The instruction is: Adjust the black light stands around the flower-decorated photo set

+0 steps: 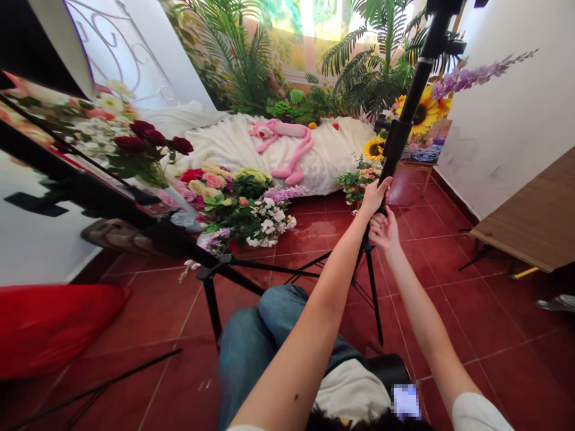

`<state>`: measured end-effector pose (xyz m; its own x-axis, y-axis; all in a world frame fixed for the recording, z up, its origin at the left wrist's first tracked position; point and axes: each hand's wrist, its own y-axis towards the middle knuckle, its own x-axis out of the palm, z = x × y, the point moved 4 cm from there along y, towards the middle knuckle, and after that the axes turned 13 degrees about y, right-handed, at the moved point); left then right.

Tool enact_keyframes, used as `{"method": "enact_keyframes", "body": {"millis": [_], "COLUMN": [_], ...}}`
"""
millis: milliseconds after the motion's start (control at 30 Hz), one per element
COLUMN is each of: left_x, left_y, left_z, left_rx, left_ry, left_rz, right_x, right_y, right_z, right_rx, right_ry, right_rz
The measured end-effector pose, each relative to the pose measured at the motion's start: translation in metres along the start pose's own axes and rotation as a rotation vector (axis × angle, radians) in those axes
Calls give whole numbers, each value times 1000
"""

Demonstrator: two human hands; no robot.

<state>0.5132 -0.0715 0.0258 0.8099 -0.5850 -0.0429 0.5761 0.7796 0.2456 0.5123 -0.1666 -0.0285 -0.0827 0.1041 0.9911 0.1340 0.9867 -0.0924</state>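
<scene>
A black light stand [399, 140] rises at a tilt right of centre, its thin legs spread on the red floor. My left hand [375, 194] is wrapped round its pole, the thumb lying along it. Just below and to the right, my right hand [384, 230] has its fingers curled against the same pole, near a joint that the fingers partly hide. Behind the hands stands a small plant with pale pink flowers [359, 181]. Sunflowers [374, 148] show beside the pole.
A second black stand [179, 240] slants across the left, with a lamp [63, 48] at top left. Bouquets [251, 206] stand before a white-draped platform [215, 140] bearing a pink plush toy [291, 131]. A brown board [530, 209] is at right, red fabric [54, 326] at left.
</scene>
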Motion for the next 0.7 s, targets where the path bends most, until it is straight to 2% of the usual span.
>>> {"method": "enact_keyframes", "body": {"millis": [100, 200, 300, 367, 500, 567, 700], "left_x": [0, 0, 0, 0, 0, 0, 0], "left_y": [0, 0, 1, 1, 3, 3, 4], "left_z": [2, 1, -1, -3, -5, -6, -8], "left_rx": [0, 4, 10, 26, 53, 53, 55], "left_ry": [-4, -7, 15, 37, 48, 49, 67], "left_rz": [7, 17, 10, -3, -4, -1, -3], "right_x": [-2, -2, 5, 17, 48, 67, 117], "right_y": [0, 0, -6, -16, -37, -44, -45], "right_z": [-5, -14, -34, -47, -61, -66, -80], "right_rx": [29, -7, -296, -518, -787, -905, -1210], "right_ry": [-195, -599, -1324, -1721, -2253, -2367, -2266], "right_rz": [24, 45, 175, 242, 153, 93, 11]}}
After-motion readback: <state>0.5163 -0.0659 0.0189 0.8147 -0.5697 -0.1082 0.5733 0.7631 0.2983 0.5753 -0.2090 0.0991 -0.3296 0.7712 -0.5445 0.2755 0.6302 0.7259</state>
